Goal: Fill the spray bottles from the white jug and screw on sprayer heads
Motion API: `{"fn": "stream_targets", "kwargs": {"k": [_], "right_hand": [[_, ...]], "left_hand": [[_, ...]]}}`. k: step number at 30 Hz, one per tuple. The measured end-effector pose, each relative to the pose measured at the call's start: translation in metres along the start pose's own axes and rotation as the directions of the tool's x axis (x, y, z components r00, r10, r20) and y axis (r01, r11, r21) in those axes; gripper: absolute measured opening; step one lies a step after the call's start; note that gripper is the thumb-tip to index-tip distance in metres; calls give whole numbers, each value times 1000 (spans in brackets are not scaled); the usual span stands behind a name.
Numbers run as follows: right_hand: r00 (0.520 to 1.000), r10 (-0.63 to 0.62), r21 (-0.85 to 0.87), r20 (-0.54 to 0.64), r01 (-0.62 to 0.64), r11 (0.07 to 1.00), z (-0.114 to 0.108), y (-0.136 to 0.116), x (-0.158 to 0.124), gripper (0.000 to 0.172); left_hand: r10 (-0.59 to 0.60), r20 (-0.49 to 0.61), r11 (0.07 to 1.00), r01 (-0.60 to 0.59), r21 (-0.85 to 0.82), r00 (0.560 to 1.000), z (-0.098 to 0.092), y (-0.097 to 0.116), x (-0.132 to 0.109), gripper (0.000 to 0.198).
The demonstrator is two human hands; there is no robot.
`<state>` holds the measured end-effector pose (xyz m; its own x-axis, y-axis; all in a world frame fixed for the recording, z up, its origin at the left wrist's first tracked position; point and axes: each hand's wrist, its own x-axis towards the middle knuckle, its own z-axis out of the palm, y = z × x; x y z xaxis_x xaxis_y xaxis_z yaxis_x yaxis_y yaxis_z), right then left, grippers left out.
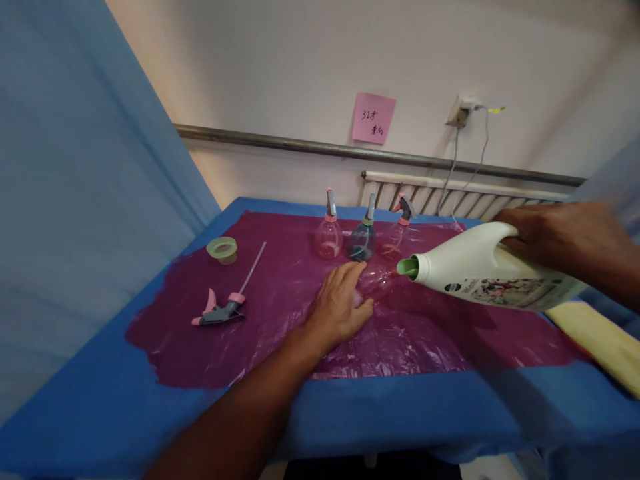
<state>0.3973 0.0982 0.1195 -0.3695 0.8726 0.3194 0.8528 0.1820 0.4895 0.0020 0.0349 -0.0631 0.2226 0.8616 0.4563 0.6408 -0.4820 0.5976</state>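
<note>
Spout (pixel 409 268) and bottle neck meet in the head view, the green lip of the white jug (pixel 465 270) lying right at the neck of the clear bottle (pixel 373 280); whether the two touch is too small to tell. The jug's long axis runs almost level from the right hand (pixel 555 233) leftward to that lip. The bottle leans toward it, neck to the right, base hidden behind the left hand (pixel 340 300).

Of the two hands, the left is nearer the bottle: its fingers curl round it, thumb on the near side. The right is closed on the jug's handle, well apart from the bottle at the opposite end.

The bottle sits mid-tabletop, on the dark red plastic sheet (pixel 280 287), just in front of three spray bottles (pixel 362 241) standing upright in a row. A loose trigger head (pixel 227 310) lies on its side well to the left, its tube pointing away from the person, with a small green tub (pixel 223 248) beyond it.
</note>
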Motion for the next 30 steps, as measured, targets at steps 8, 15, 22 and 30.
{"fn": "stream_targets", "kwargs": {"k": [8, 15, 22, 30], "right_hand": [[999, -24, 4, -23, 24, 1000, 5, 4, -2, 37], [997, -23, 30, -67, 25, 999, 3, 2, -4, 37], [996, -6, 27, -88, 8, 1000, 1, -1, -2, 38], [993, -29, 32, -117, 33, 999, -3, -3, -1, 41]], "left_hand": [[4, -7, 1000, -4, 10, 1000, 0, 2, 0, 76], [8, -4, 1000, -8, 6, 1000, 0, 0, -1, 76], [24, -14, 1000, -24, -1, 1000, 2, -2, -1, 76], [-8, -7, 1000, 7, -26, 1000, 0, -3, -1, 77]]}}
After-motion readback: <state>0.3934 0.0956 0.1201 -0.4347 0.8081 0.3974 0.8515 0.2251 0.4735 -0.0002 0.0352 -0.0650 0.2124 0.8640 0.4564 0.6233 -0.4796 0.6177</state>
